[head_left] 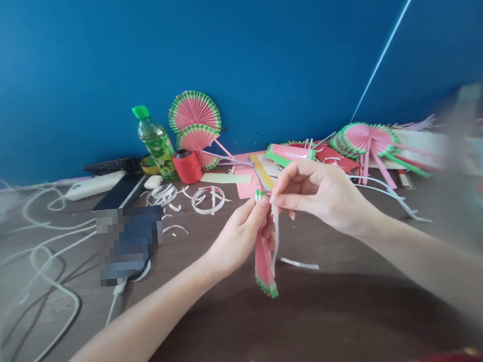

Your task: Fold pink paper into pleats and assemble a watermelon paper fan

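Pleated pink paper with green and white edges point(263, 260) hangs from my left hand point(245, 228), whose fingers are wrapped round its upper part. A short green end shows above the thumb. My right hand point(315, 194) is just to the right, thumb and index finger pinched on the top of a narrow whitish strip point(276, 231). That strip hangs down beside the folded paper, close to its right side. The fingertips of both hands nearly meet.
Round pink-and-green paper fans point(194, 111) lean on the blue wall beside a green bottle point(157, 148) and a red thread spool point(187, 167). More fans point(367, 137) lie at the right. Tape rings point(208, 200), a phone point(131, 242) and cables point(72, 294) are at the left.
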`<state>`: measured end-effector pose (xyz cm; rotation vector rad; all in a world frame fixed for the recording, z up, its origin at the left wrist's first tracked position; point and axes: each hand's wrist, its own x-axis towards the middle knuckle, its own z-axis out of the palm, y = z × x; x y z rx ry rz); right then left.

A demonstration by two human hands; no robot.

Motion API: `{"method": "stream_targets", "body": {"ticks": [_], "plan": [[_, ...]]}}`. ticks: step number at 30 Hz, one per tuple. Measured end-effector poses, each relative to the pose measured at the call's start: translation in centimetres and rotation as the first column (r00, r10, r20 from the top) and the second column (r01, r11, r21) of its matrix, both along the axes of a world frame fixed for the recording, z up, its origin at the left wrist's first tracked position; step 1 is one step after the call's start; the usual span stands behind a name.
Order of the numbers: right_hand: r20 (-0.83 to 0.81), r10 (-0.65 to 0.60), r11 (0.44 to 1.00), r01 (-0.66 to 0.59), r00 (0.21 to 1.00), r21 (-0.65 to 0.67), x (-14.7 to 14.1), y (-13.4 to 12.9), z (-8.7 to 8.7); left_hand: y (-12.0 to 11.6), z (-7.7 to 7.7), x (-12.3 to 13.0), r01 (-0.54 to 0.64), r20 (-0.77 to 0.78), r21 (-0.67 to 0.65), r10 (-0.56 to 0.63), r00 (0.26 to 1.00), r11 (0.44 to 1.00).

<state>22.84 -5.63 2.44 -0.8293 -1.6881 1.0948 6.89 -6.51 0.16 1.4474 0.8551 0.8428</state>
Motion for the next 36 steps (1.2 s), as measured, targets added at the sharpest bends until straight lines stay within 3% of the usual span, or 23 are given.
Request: {"method": "stream_targets", "body": {"ticks": [5,13,16,25,36], "plan": [[0.031,-0.044,0.999,0.043,0.999,0.033,0.0,-0.2,-0.1,-0.3,-0.4,0.0,-0.037,-0.065,0.043,0.040,0.997,0.998],[0.056,-0.063,0.997,0.060,0.996,0.054,0.2,-0.3,0.0,-0.6,-0.4,-0.1,0.074,0.002,0.025,-0.074,0.997,0.997],[0.071,-0.081,0.995,0.076,0.994,0.064,0.3,-0.3,0.1,-0.8,-0.2,-0.1,0.086,-0.041,0.058,-0.084,0.996,0.995],[0.109,-0.104,0.993,0.097,0.988,0.072,0.4,-0.5,0.2,-1.1,0.1,0.0,0.079,-0.188,0.174,-0.046,0.981,0.981],[0.134,-0.135,0.988,0.123,0.982,0.095,0.4,-0.6,0.2,-1.2,0.3,0.2,0.027,-0.286,0.215,0.037,0.957,0.976]]}}
